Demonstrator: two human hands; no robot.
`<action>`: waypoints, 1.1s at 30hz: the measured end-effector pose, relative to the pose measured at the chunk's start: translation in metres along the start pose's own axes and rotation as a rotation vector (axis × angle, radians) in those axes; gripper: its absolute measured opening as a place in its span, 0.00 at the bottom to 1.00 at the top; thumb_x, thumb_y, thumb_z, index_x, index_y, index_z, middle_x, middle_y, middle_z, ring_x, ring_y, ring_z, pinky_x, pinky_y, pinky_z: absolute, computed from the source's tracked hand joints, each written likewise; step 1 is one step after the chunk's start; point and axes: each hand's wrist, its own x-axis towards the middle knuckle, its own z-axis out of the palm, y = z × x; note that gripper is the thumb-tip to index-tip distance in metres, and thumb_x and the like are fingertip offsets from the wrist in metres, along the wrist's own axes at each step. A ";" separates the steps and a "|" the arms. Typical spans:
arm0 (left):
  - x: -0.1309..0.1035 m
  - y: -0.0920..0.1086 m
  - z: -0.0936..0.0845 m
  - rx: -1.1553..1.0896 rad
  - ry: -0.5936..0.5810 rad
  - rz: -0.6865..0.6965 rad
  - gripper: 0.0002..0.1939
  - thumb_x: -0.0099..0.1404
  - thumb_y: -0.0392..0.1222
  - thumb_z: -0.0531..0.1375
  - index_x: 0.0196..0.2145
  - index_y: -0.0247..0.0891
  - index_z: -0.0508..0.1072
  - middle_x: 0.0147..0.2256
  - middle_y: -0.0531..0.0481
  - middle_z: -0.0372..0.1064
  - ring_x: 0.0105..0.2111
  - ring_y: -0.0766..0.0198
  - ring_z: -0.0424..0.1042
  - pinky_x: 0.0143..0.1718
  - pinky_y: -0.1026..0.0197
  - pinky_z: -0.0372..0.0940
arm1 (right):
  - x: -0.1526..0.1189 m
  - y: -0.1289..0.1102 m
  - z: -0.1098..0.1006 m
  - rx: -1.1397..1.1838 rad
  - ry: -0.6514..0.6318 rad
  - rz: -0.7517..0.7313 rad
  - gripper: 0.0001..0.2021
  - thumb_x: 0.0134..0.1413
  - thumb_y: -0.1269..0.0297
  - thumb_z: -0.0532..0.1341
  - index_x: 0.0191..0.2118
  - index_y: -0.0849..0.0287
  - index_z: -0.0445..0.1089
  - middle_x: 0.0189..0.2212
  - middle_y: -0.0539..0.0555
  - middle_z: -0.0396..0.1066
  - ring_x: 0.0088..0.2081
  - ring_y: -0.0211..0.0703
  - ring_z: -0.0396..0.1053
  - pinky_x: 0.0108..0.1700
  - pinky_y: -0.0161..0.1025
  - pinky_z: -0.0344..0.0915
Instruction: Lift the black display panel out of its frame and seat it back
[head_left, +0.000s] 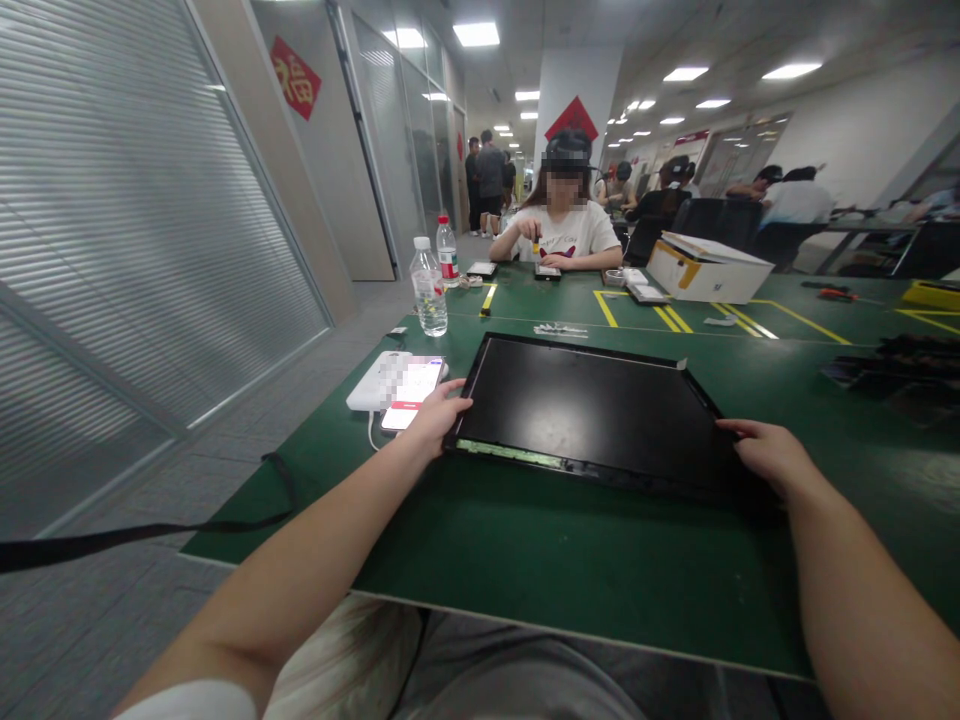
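A flat black screen panel (592, 405) lies face up over the green table (570, 560), with a light green strip along the left part of its near edge. My left hand (439, 412) grips its left edge, thumb on top and the other fingers partly hidden. The right edge is held by my right hand (769, 455), whose lower fingers are out of sight beneath the panel. Just beyond my left hand are a lit phone (412, 392) and a white device (371, 380) with a cable.
Two bottles, one clear (430, 295) and one red-capped (447, 255), stand at the back left. Across the table a person (570, 225) handles a small item. A white box (709, 268) sits at the back right, near dark parts (900, 375). A black strap (150, 538) crosses the left corner.
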 end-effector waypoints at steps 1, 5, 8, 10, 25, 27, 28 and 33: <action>0.001 -0.001 0.000 0.000 0.003 -0.004 0.32 0.67 0.26 0.59 0.67 0.40 0.68 0.36 0.47 0.81 0.24 0.62 0.78 0.28 0.61 0.75 | 0.000 0.000 0.000 0.015 -0.001 0.002 0.34 0.44 0.79 0.56 0.59 0.60 0.79 0.54 0.63 0.79 0.46 0.50 0.78 0.39 0.36 0.69; 0.002 -0.003 0.000 -0.002 0.004 -0.018 0.33 0.67 0.26 0.60 0.67 0.40 0.67 0.37 0.46 0.81 0.24 0.61 0.78 0.28 0.60 0.75 | 0.001 0.001 0.000 0.053 0.002 0.020 0.32 0.46 0.78 0.56 0.58 0.61 0.80 0.51 0.63 0.80 0.42 0.48 0.78 0.37 0.35 0.68; 0.000 -0.001 0.001 -0.004 -0.004 -0.031 0.33 0.67 0.26 0.61 0.67 0.40 0.67 0.36 0.46 0.81 0.25 0.60 0.79 0.30 0.58 0.77 | 0.002 0.001 0.000 0.080 0.007 0.027 0.31 0.46 0.78 0.57 0.57 0.61 0.80 0.51 0.63 0.80 0.42 0.47 0.78 0.37 0.34 0.68; -0.003 0.000 0.001 0.000 -0.008 -0.046 0.34 0.66 0.26 0.61 0.68 0.40 0.66 0.36 0.47 0.80 0.26 0.59 0.79 0.31 0.57 0.78 | 0.001 0.001 0.000 0.096 0.009 0.027 0.31 0.46 0.78 0.57 0.57 0.61 0.81 0.51 0.63 0.80 0.44 0.47 0.78 0.38 0.33 0.68; -0.005 -0.006 0.002 0.172 0.002 0.053 0.30 0.66 0.25 0.64 0.64 0.35 0.65 0.41 0.44 0.81 0.34 0.58 0.82 0.38 0.57 0.77 | 0.006 0.001 -0.005 -0.032 0.095 0.011 0.32 0.50 0.65 0.64 0.63 0.64 0.73 0.47 0.66 0.79 0.52 0.61 0.76 0.53 0.47 0.70; -0.006 -0.005 0.003 0.175 0.011 0.061 0.29 0.67 0.25 0.64 0.63 0.34 0.65 0.42 0.43 0.81 0.35 0.57 0.82 0.38 0.57 0.77 | 0.007 0.001 -0.006 -0.033 0.087 0.034 0.23 0.49 0.65 0.64 0.51 0.63 0.80 0.47 0.67 0.79 0.54 0.65 0.75 0.55 0.49 0.69; -0.007 -0.005 0.003 0.176 0.015 0.066 0.28 0.67 0.25 0.64 0.63 0.34 0.65 0.42 0.43 0.81 0.35 0.57 0.82 0.39 0.57 0.78 | 0.007 0.001 -0.006 -0.023 0.081 0.044 0.18 0.48 0.65 0.64 0.46 0.62 0.81 0.46 0.67 0.79 0.54 0.65 0.75 0.55 0.50 0.69; -0.006 -0.006 0.003 0.182 0.056 0.110 0.28 0.67 0.25 0.64 0.63 0.34 0.66 0.42 0.42 0.81 0.37 0.56 0.83 0.40 0.57 0.77 | 0.004 -0.004 -0.001 0.126 0.097 0.112 0.07 0.44 0.66 0.68 0.33 0.58 0.78 0.43 0.64 0.80 0.50 0.61 0.76 0.55 0.49 0.69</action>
